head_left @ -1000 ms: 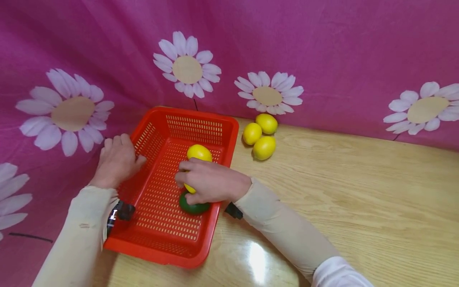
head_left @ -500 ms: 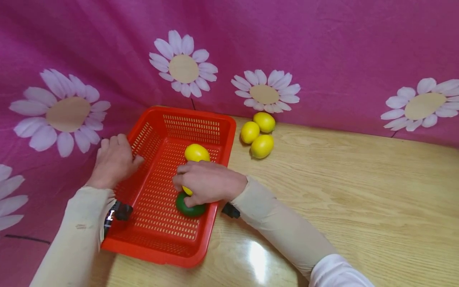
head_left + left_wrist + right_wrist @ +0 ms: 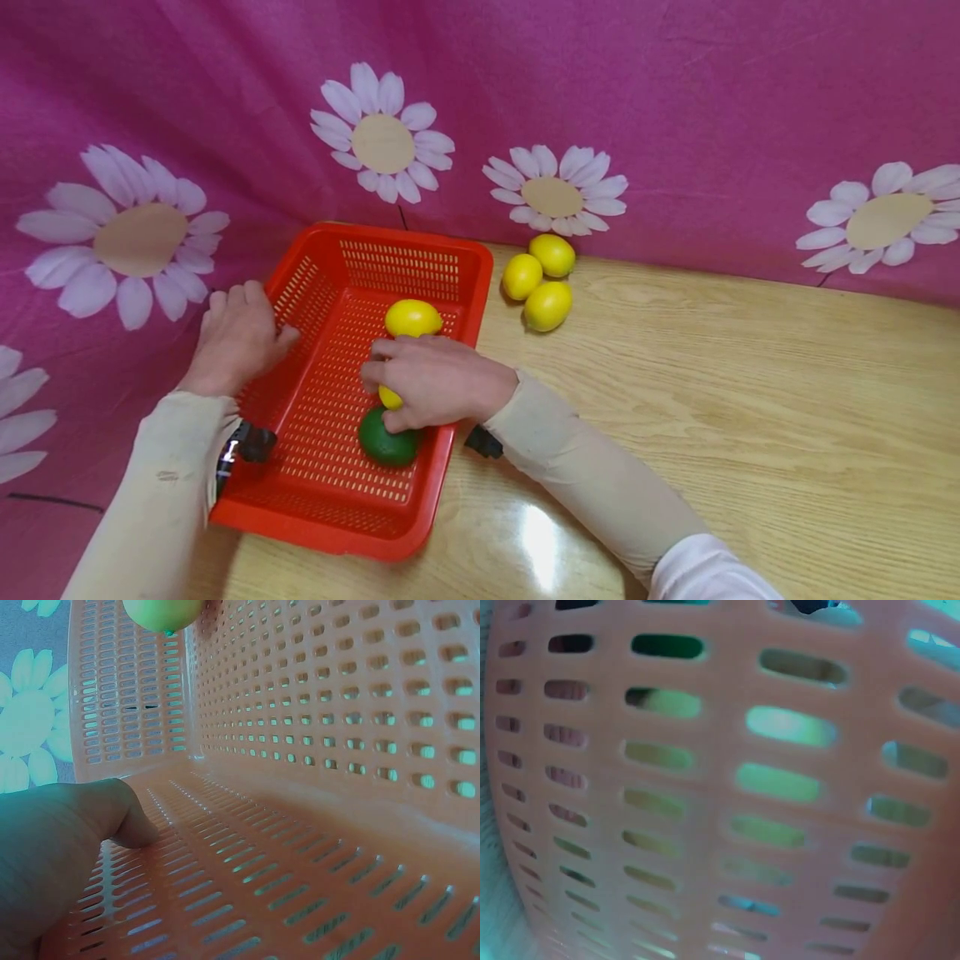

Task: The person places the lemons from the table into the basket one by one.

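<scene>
My right hand (image 3: 435, 379) reaches into a red plastic basket (image 3: 367, 542), its fingers curled over a lemon (image 3: 389, 397) that they mostly hide. The thumb lies against a dark green oval fruit (image 3: 386, 443), much like an avocado, on the near side. Just beyond the fingers is a second lemon (image 3: 413, 318) on the basket floor. My left hand (image 3: 238, 335) grips the basket's left rim, fingers outside and thumb (image 3: 124, 817) over the inner wall. In the right wrist view the slotted basket wall (image 3: 712, 784) covers nearly everything, with yellow-green showing through its gaps.
Three lemons (image 3: 547, 306) sit in a cluster on the wooden table (image 3: 712, 400), just right of the basket's far corner. A purple cloth (image 3: 675, 108) with white flowers hangs behind and along the left side.
The green fruit has shifted left and toward me, out from under the right thumb. The far lemon has turned a little. Both hands keep nearly the same place.
</scene>
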The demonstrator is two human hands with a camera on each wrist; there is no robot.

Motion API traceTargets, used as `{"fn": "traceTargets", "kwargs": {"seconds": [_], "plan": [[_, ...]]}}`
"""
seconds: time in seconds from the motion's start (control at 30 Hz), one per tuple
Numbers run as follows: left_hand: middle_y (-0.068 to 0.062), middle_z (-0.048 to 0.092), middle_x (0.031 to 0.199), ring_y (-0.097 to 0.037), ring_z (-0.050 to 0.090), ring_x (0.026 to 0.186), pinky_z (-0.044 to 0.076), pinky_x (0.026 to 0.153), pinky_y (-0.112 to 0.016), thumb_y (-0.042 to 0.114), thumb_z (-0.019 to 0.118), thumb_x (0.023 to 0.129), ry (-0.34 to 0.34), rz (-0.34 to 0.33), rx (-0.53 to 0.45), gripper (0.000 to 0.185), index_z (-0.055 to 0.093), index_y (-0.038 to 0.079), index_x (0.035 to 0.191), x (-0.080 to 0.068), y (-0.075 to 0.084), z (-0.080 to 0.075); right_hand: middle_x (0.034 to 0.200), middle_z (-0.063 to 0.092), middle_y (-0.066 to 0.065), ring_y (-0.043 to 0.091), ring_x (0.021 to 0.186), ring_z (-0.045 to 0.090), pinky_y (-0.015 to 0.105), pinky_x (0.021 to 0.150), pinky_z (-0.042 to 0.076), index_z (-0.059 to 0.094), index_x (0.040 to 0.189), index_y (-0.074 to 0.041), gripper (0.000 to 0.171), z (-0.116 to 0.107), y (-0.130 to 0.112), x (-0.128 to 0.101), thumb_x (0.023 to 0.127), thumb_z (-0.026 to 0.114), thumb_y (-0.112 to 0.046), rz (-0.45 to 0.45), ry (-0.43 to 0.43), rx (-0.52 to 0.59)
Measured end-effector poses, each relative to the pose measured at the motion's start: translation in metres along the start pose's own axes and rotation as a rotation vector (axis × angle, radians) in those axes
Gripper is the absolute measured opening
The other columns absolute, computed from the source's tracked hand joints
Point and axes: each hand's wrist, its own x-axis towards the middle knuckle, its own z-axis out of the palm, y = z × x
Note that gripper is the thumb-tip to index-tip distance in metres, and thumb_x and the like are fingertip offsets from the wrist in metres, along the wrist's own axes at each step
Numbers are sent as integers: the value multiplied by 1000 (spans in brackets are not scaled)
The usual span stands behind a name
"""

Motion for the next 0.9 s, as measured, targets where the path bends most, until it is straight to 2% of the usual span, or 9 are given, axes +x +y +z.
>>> {"fn": "traceTargets", "kwargs": {"seconds": [0.2,0.57,0.7,0.9], "plan": [[-28,46,92,-42,38,88,36,76,-49,20,70,90,-17,-8,-6,47,40,-13,108,0,2,-1,118,62,-6,10,103,55,25,84,52,67,128,-23,40,0,0,-1,92,75,-38,-1,-9,8],[-27,45,92,-41,37,90,35,79,-50,19,71,89,-35,-15,-13,49,39,-12,110,-1,1,-1,120,65,-8,9,104,56,26,87,52,66,131,-25,42,0,-1,-2,93,74,-39,18,-20,24],[-28,46,92,-42,38,90,36,78,-50,18,71,88,-27,-12,-10,49,39,-12,109,0,0,-1,118,67,-7,9,102,57,24,84,53,67,129,-23,37,0,0,-3,95,72,-37,1,18,29],[-28,46,92,-42,38,89,36,78,-50,18,71,88,-28,-14,-10,48,40,-12,109,0,1,-1,112,70,-5,10,98,59,20,85,54,69,123,-18,29,0,1,-7,98,68,-34,-58,120,15]]}}
